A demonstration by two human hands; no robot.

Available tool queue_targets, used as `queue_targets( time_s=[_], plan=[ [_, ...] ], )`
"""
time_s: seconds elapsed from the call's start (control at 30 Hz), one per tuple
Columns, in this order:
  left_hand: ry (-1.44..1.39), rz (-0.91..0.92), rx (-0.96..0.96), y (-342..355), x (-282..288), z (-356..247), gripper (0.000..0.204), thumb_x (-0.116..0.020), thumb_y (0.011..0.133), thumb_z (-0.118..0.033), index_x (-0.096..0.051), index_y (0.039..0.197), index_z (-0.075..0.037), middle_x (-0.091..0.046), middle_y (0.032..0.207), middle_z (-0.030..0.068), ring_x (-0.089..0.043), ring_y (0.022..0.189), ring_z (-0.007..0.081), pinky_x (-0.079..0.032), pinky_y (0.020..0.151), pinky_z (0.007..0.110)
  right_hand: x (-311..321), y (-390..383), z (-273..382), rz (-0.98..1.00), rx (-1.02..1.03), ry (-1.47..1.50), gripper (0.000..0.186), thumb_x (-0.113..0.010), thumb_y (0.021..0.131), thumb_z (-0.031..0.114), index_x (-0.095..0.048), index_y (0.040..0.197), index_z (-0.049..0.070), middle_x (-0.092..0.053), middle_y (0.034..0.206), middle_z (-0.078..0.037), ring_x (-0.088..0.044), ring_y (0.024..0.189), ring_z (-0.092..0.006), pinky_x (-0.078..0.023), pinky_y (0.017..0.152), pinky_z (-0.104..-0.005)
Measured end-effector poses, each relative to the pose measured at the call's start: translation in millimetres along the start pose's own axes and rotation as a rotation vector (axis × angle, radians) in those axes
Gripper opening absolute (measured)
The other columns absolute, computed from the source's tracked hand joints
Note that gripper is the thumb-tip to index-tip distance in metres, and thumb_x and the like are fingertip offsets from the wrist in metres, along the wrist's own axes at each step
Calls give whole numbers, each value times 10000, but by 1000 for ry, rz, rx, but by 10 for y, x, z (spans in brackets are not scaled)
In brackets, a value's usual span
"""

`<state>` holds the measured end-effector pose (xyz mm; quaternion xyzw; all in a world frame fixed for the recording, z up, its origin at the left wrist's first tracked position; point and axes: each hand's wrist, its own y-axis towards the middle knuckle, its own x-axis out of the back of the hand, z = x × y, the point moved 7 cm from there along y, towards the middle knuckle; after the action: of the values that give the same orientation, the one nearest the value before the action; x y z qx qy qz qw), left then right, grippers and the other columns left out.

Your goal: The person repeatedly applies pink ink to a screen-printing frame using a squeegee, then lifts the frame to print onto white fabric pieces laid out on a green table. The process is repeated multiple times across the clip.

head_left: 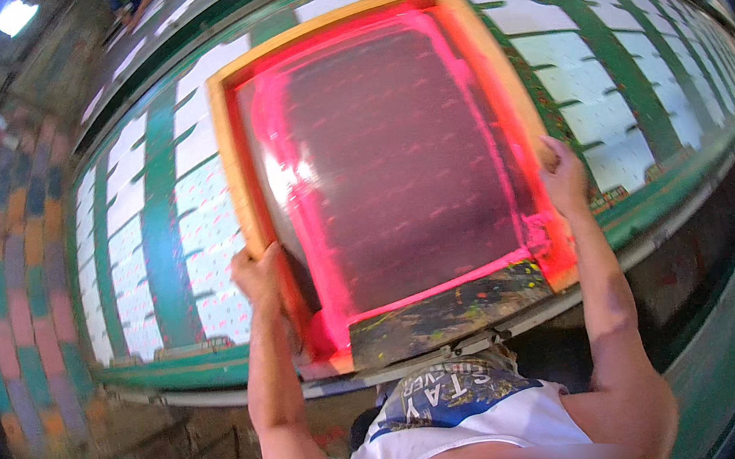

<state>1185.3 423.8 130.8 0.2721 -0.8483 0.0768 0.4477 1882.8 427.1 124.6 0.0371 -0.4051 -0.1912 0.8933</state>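
A wooden screen frame (325, 19), orange-yellow with red and pink-stained inner edges, lies over a long green table (169, 252). Its dark mesh (392, 163) is bordered by bright pink ink, with faint rows of pink marks. A dark paint-spattered board (440, 312) sits along its near end. My left hand (255, 274) is closed on the frame's left rail, low down. My right hand (563, 171) grips the right rail, a little higher. The fingertips of both hands are partly hidden.
Columns of pale sheets (569, 89) line the table on both sides, some with pink marks. A metal rail (169, 400) runs along the near edge. Coloured paving (21, 332) shows at left. Part of another person (129, 3) appears beyond the far edge at top left.
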Motion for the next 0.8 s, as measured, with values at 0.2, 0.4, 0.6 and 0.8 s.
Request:
queue_targets(
  time_s=[0.2, 0.4, 0.6, 0.8],
  plan=[
    [138, -42, -91, -335, -157, -532, 483, -972, 747, -364, -831, 998, 24, -748, 922, 233, -719, 864, 415, -584, 843, 509, 267, 144, -494, 78, -119, 115, 644, -739, 896, -66, -639, 1530, -14, -699, 1497, -221, -653, 1421, -348, -498, 1216, -430],
    [96, 3, -28, -413, -194, -640, 515, -957, 768, -372, -830, 1094, 5, -717, 996, 205, -720, 939, 407, -578, 872, 516, 344, 155, -590, 112, -132, 117, 670, -766, 904, -53, -622, 1556, 8, -669, 1536, -218, -628, 1451, -353, -488, 1233, -440],
    [157, 13, -37, -417, -193, -675, 527, -956, 773, -387, -832, 1097, 9, -741, 1034, 210, -740, 995, 406, -589, 900, 509, 314, 189, -667, 115, -51, 99, 657, -800, 914, -21, -627, 1546, 12, -676, 1526, -216, -646, 1426, -365, -502, 1218, -451],
    [199, 36, -29, -400, -268, -671, 560, -956, 766, -414, -823, 1074, 35, -755, 1070, 236, -749, 1017, 420, -597, 917, 525, 234, 172, -684, 140, -88, 38, 660, -796, 940, 0, -599, 1570, 12, -670, 1531, -227, -636, 1427, -385, -495, 1218, -460]
  ],
)
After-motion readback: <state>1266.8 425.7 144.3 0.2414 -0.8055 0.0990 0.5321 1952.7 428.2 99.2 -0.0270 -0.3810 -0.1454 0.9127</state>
